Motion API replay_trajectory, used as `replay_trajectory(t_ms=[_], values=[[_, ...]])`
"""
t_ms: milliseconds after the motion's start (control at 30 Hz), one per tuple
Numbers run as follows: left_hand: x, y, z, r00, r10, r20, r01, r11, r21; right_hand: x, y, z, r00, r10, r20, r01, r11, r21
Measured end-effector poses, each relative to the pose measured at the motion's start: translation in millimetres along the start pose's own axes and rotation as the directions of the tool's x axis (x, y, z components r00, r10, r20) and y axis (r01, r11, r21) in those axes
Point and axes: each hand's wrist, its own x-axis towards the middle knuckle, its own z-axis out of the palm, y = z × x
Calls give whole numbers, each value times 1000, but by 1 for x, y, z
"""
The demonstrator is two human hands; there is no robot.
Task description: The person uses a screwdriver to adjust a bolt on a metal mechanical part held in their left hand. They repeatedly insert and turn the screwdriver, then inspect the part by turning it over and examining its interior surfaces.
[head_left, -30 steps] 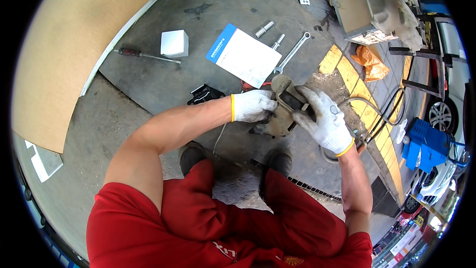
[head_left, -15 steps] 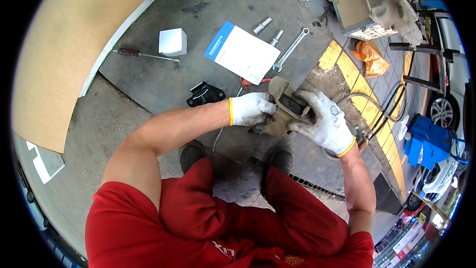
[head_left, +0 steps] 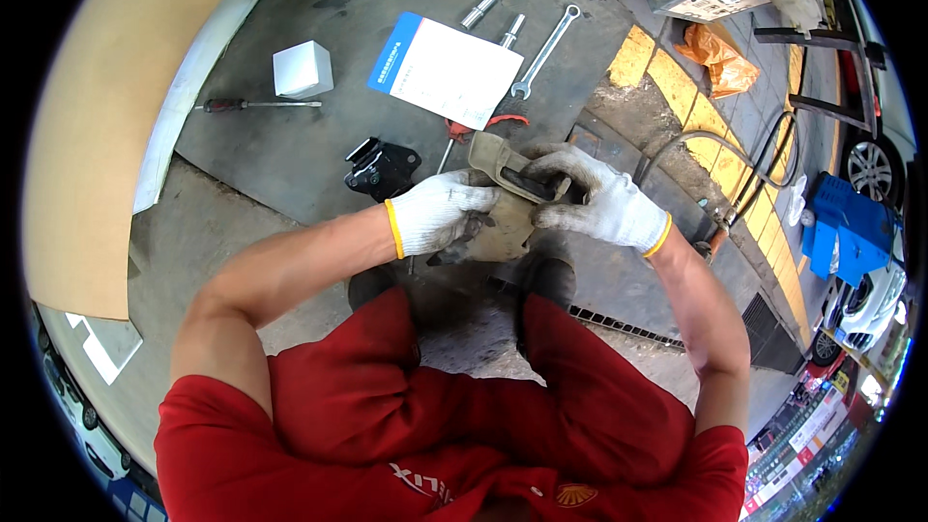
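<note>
In front of my knees is a dusty tan metal bracket (head_left: 493, 157) with an open, frame-like end and a dark piece inside the frame. My left hand (head_left: 437, 215), in a white glove with a yellow cuff, has its fingers curled on the left side of the bracket; some fingertips are hidden. Gloved the same way, my right hand (head_left: 601, 203) grips the right end of the frame between thumb and fingers. Just left of the bracket lies a black metal mount (head_left: 382, 170) on the ground. A red-handled tool (head_left: 459, 130) lies beyond my left hand.
Farther off lie a white-and-blue sheet (head_left: 449, 72), two metal sockets (head_left: 480, 10) and a combination wrench (head_left: 546, 50). A white box (head_left: 302, 70) and a screwdriver (head_left: 256, 104) are to the left. At right are a hose (head_left: 710, 135), an orange bag (head_left: 717, 58) and a blue machine (head_left: 843, 227).
Both hands have shifted a little left and nearer together with the bracket, which is tilted differently. The view has moved too, so the ground items sit higher and farther left.
</note>
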Motion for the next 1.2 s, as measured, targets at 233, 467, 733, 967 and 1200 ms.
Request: replay_trajectory(t_ms=[233, 467, 733, 967, 1200], values=[[4, -22, -11, 993, -42, -110, 42, 999, -5, 7, 15, 10, 998, -7, 61, 32, 906, -422], [28, -21, -21, 994, -70, -87, 66, 997, -50, 12, 17, 1, 992, 99, 74, -57, 897, -437], [44, -13, -11, 983, -123, -139, 112, 990, -89, 9, 28, 1, 959, 278, 57, -262, 944, -202], [49, -15, -7, 972, -127, -198, 127, 992, -14, 8, 41, -1, 970, 233, 70, -211, 949, -233], [30, -13, 2, 975, -135, -175, 131, 991, -36, 4, 39, 0, 980, 180, 83, -155, 956, -248]])
